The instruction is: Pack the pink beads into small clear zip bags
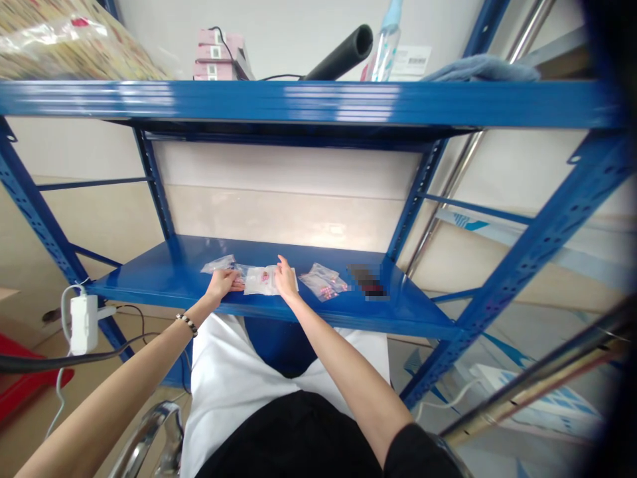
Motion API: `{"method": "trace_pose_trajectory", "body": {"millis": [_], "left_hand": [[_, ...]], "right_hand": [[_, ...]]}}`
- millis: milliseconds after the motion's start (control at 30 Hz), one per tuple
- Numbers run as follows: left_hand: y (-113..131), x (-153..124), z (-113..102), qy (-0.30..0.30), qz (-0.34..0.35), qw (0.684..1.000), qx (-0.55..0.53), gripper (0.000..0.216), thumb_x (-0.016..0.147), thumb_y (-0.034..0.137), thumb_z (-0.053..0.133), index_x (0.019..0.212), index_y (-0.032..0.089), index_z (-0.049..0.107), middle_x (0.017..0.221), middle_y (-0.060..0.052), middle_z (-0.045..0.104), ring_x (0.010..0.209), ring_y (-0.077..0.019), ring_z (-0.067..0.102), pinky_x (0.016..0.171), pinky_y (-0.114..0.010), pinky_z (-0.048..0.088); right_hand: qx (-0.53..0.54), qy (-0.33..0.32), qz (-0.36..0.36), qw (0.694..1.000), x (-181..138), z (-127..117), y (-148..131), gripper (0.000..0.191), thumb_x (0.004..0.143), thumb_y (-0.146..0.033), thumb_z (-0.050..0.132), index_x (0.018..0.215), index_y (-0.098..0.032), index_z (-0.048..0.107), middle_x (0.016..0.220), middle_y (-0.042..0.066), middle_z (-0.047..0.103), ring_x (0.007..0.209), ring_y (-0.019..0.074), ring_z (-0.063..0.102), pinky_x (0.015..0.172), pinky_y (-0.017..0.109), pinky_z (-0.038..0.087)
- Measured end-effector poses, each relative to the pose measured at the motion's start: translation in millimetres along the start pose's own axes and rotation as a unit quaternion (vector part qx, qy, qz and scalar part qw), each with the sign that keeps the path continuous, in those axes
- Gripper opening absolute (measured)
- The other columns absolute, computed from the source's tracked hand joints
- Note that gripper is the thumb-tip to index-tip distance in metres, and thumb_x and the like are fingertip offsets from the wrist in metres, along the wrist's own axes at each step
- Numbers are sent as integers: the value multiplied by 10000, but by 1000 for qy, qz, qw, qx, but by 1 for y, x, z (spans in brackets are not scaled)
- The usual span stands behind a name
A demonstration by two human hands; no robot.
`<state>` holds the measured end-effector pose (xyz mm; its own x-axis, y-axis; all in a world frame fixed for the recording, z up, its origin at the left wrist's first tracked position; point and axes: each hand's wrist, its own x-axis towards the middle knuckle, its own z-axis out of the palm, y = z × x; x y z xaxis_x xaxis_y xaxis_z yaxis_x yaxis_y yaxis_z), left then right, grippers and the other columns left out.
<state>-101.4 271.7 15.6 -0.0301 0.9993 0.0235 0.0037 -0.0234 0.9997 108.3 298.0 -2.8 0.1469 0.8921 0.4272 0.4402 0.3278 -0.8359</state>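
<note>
A small white packet with a pink-red print [265, 279] lies flat on the blue shelf. My left hand [222, 285] is at its left side, fingers closed on the edge of a clear plastic bag [243, 270] that runs up to the packet. On the packet's right end rests my right hand [285, 279], open, with one digit raised away from the others. Behind my left hand is another clear plastic piece [219, 263]. To the right of my right hand lies a clear bag with small pink items [324, 282].
A dark pixelated object [367, 280] is at the right of the blue shelf [279, 312]. Overhead, an upper shelf [279, 99] bears pink boxes [215, 54], a black tube [341, 53], a spray bottle [387, 50] and a blue cloth [482, 68]. A white power strip [83, 324] hangs left.
</note>
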Motion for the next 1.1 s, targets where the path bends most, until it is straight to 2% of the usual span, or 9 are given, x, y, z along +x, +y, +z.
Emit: {"method": "trace_pose_trajectory", "body": {"millis": [133,267,600,767,967,1100], "left_hand": [[0,4,1,-1,5,1000,11,147,873,236,617,901,93,631,670,-84,700,617,-199,712,622,-290,606],[12,10,4,-11,10,1000,26,196,841,258,669,924,85,627,639,-70,689,568,-200,701,568,-288,597],[32,17,17,-23,19,997,68,385,846,268,678,1154,58,583,705,-85,707,579,-197,703,578,-276,582],[48,19,27,-50,22,995,86,511,824,294,705,1255,59,562,748,-95,715,584,-205,710,571,-276,577],[63,16,46,-81,33,987,132,587,825,218,682,1358,59,492,833,-125,718,522,-202,690,514,-278,552],[65,19,55,-86,44,980,174,517,816,154,652,1317,81,549,882,-128,723,486,-166,665,466,-223,493]], "right_hand": [[2,7,-5,1000,0,0,2,546,842,-93,403,1376,-181,477,1260,111,610,1186,213,561,1057,377,396],[-4,14,8,1000,1,0,3,531,852,-95,397,1371,-166,485,1231,122,625,1149,206,581,1036,368,416],[-1,17,9,1000,-4,-3,-3,505,866,-93,407,1355,-170,505,1181,114,655,1119,208,604,1021,358,430],[0,26,5,1000,-3,-4,-1,510,841,-81,398,1323,-177,537,1126,99,675,1090,206,615,1020,360,429],[-5,33,12,999,-4,-6,-6,506,837,-68,370,1300,-152,557,1105,106,682,1078,209,620,1005,345,430],[-13,34,11,999,-5,-7,-8,511,830,-49,372,1293,-148,563,1106,104,681,1091,204,617,1005,324,425]]}}
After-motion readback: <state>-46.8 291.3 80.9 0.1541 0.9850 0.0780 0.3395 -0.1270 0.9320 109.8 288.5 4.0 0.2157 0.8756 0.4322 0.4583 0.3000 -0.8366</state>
